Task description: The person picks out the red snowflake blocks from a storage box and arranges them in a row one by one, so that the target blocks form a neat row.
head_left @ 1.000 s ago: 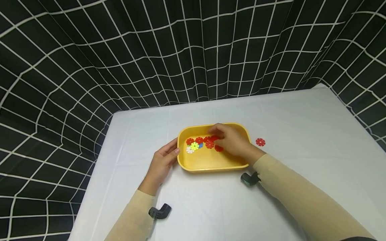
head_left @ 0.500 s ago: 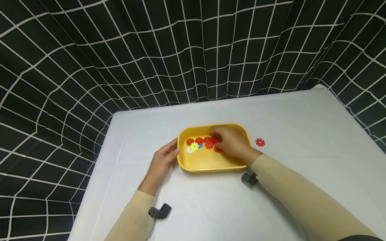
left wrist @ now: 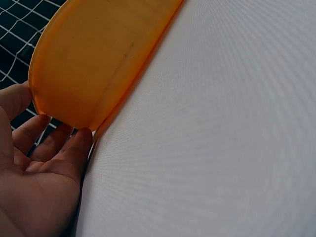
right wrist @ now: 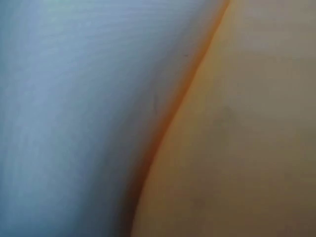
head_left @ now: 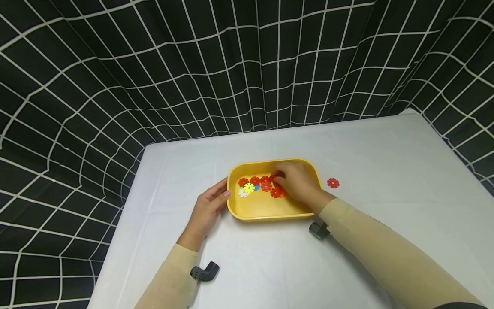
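Yellow tray (head_left: 264, 208): hands (head_left: 210, 207) (head_left: 298, 182) at end and inside.

Plain beige long sleeves (head_left: 370, 240), dark bent wrist cameras (head_left: 204, 273), one dotted

A white-covered table (head_left: 254, 262) — cloth, it seems — stands before a white-gridded black curtain (head_left: 270, 73).

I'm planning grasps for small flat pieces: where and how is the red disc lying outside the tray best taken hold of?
Pinch the red disc by opposite sides of its rim, probably from above and slightly right: it lies flat on the white cloth, its notches may help fingertips, and the yellow tray stands to its left.
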`<action>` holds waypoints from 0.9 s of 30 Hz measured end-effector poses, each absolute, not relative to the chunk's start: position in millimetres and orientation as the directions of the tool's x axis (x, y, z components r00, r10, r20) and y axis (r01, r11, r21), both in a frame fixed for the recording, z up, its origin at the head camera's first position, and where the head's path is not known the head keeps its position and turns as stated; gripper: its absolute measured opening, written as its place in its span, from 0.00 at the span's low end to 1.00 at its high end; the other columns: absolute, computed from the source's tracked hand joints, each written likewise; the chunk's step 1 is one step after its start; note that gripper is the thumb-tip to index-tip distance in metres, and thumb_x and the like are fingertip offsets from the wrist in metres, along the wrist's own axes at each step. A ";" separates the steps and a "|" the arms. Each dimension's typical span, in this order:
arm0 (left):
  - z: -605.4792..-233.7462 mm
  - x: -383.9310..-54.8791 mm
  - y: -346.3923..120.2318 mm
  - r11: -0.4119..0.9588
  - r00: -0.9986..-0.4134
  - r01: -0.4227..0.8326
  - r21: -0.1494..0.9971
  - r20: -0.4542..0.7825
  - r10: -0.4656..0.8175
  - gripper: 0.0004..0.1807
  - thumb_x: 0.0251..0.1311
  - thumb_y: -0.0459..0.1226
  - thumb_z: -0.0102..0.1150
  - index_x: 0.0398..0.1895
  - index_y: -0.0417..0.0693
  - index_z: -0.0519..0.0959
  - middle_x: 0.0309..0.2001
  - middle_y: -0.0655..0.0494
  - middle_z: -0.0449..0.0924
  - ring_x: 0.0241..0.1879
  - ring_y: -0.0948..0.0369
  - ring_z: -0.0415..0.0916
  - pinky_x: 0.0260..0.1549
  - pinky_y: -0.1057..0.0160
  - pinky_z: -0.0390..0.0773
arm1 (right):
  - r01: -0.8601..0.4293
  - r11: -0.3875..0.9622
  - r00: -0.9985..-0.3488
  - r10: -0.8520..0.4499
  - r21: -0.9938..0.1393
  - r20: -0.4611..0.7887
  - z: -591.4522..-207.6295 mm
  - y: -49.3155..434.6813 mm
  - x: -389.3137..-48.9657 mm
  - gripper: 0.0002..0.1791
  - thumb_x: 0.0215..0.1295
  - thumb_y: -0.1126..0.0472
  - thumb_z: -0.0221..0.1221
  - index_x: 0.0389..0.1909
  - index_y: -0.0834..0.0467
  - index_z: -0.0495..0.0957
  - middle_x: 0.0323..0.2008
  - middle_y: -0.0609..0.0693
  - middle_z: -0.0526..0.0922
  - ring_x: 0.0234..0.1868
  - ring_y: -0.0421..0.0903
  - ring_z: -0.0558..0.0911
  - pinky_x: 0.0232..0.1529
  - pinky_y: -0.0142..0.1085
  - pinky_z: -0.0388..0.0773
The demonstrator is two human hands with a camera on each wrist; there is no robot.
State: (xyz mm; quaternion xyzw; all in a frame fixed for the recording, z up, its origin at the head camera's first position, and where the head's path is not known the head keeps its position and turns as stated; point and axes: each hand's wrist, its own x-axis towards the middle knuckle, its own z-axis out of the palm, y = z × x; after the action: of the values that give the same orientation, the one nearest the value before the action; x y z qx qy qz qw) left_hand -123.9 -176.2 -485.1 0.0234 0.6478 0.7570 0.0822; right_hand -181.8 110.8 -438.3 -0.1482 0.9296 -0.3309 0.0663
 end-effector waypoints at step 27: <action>-486.2 -124.7 -176.6 -0.148 -0.984 -0.096 0.984 -0.071 0.162 0.26 0.80 0.31 0.61 0.78 0.43 0.75 0.75 0.50 0.75 0.73 0.55 0.73 0.66 0.58 0.78 | 0.013 0.315 -0.987 -0.146 -0.949 -0.062 -430.1 126.3 -186.0 0.10 0.79 0.66 0.66 0.55 0.61 0.81 0.48 0.58 0.83 0.45 0.57 0.84 0.48 0.36 0.88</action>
State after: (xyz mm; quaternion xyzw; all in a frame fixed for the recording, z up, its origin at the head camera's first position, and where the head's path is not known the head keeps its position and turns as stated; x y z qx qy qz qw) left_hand -124.7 -176.6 -486.2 0.0255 0.6470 0.7573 0.0851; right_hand -186.0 126.3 -430.1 -0.0414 0.8081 -0.5836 0.0681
